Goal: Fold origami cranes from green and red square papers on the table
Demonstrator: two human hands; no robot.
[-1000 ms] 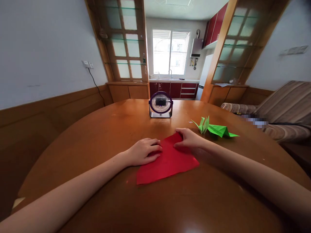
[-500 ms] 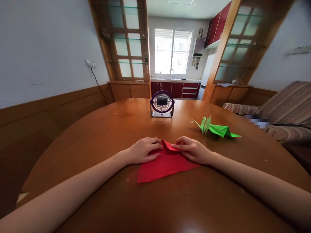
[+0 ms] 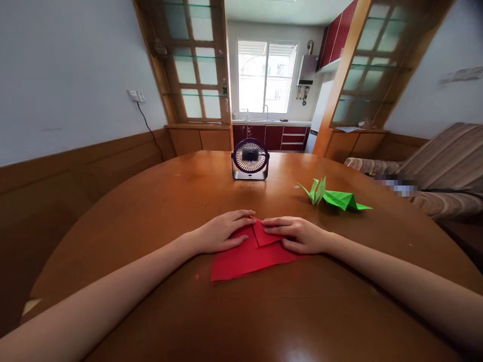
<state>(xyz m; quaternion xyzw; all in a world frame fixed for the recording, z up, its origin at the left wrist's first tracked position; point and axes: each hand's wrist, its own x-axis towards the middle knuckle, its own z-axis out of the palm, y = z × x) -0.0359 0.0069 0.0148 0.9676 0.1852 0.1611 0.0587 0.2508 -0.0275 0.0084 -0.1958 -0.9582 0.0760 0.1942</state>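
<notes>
Underneath everything, a wide table, apparently good as firm, flat backing. Toward its far edge, a fan, upright and well apart from the folding. Near the middle, flat beneath both hands, the red paper, long edge nearest. Off to the right, apart from it, the green origami (leaving elbow room, seemingly). Over the paper's left side, the left hand, palm down, nothing grasped, probably to prevent sliding. Opposite, the right hand, likewise unclenched, fingers resting on the small flap, perhaps to keep the fold down
</notes>
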